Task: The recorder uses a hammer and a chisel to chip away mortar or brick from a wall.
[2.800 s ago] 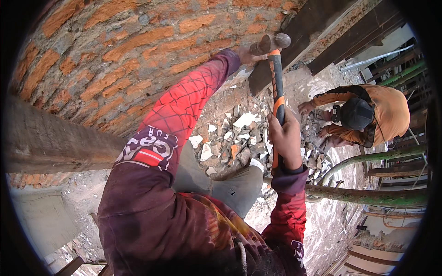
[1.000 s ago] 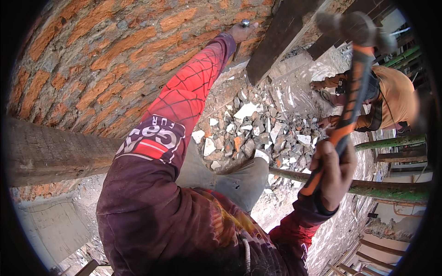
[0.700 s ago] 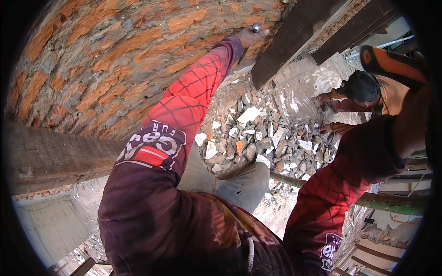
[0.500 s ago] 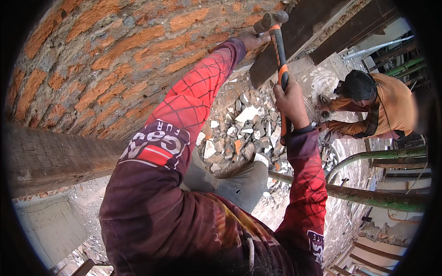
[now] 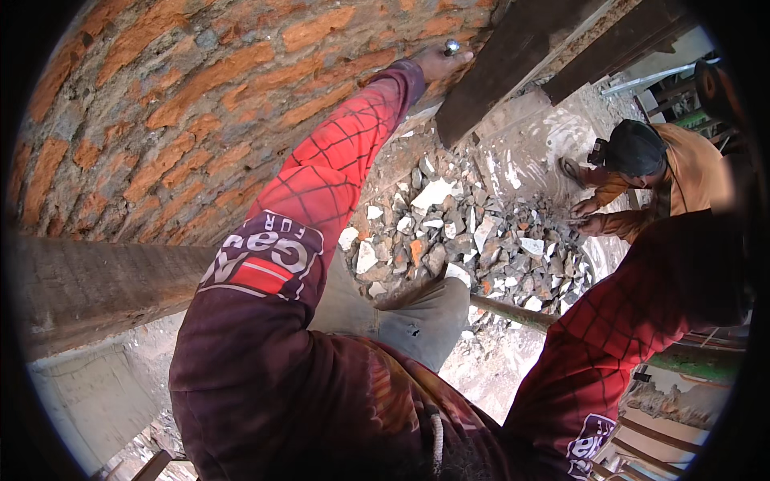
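My left hand [image 5: 439, 64] is closed around a chisel [image 5: 452, 46] held at the brick wall [image 5: 200, 120]; only its bright, round metal end shows above the fingers. The wall's face is rough, with orange bricks and grey mortar laid bare. My right arm [image 5: 626, 313] is swung out and raised to the right edge. That hand is lost in the dark rim and its fingers do not show clearly. A dark, blurred shape above it looks like the head of the hammer [image 5: 714, 90], which this hand gripped half a second ago.
Broken rubble [image 5: 449, 224] in grey, white and orange lies below my hands. A dark wooden beam [image 5: 501, 76] rises beside my left hand. A crouching person [image 5: 674, 160] in orange reaches to the rubble at right. A green pole [image 5: 513, 311] crosses near my knee.
My right hand has swung the hammer away from the chisel, out to the right and up to the picture's edge. The left hand stays at the wall. The crouching person's hands have shifted slightly.
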### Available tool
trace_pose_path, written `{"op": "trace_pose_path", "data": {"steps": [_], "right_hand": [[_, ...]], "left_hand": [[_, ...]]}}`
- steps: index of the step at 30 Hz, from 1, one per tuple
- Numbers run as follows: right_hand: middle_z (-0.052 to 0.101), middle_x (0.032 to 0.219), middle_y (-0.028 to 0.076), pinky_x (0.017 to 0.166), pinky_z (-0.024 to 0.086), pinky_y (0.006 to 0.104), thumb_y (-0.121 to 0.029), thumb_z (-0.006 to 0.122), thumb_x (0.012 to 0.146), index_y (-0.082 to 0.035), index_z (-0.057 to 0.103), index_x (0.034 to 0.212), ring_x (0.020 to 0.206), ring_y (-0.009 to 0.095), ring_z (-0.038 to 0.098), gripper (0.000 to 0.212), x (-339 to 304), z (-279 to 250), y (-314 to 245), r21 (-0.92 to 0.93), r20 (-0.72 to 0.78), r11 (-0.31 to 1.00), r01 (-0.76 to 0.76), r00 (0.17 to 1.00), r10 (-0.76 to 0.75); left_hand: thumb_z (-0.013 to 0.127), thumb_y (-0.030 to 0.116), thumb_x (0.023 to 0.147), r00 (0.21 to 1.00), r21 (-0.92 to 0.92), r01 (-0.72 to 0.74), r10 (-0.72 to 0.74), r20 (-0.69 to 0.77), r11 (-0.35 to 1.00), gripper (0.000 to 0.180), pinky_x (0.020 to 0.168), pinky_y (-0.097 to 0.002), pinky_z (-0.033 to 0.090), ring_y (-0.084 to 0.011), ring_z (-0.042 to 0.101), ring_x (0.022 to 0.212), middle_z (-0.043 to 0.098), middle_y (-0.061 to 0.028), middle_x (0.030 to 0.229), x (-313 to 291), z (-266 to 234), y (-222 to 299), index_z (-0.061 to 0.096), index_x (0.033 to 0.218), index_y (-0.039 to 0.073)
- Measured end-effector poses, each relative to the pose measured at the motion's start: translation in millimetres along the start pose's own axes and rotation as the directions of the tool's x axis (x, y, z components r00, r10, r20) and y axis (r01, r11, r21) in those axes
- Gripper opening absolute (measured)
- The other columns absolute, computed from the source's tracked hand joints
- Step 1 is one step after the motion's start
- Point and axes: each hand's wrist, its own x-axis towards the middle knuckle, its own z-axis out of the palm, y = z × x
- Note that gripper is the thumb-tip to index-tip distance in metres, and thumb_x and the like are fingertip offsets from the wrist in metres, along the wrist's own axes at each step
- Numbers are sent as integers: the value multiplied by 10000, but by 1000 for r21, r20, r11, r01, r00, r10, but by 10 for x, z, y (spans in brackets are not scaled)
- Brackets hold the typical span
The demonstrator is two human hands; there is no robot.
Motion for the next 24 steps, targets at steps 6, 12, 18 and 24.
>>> {"op": "trace_pose_path", "data": {"steps": [6,12,18,24], "right_hand": [[560,708,76,562,452,339,-75,586,843,-6,538,991,602,186,541,171,-1582,585,1171,-435,395,864,-254,809,436],[557,672,38,503,428,270,-100,579,897,-8,540,959,543,121,538,118,-1801,40,788,-426,538,445,-788,175,825],[550,663,18,443,392,204,-120,573,957,-3,535,970,487,63,493,123,-869,-109,312,-46,407,728,-684,653,639],[560,647,112,502,449,334,-142,594,916,-9,511,951,516,233,553,161,-1075,509,943,-166,329,938,-305,879,344]], "left_hand": [[601,566,897,990,174,112,-126,69,978,548,868,-333,455,-154,544,910,635,-62,947,55,10,-3,649,1115,65],[646,556,870,984,180,176,-178,-5,968,571,849,-334,465,-169,565,887,641,-88,924,-52,-63,-410,633,1082,26],[642,507,887,982,184,189,-186,-32,965,533,836,-371,499,-220,645,915,698,-125,967,-37,79,-184,654,1067,5],[616,464,919,990,225,132,-119,-72,965,485,872,-367,487,-240,634,922,687,-124,948,35,48,-504,634,1111,19]]}}
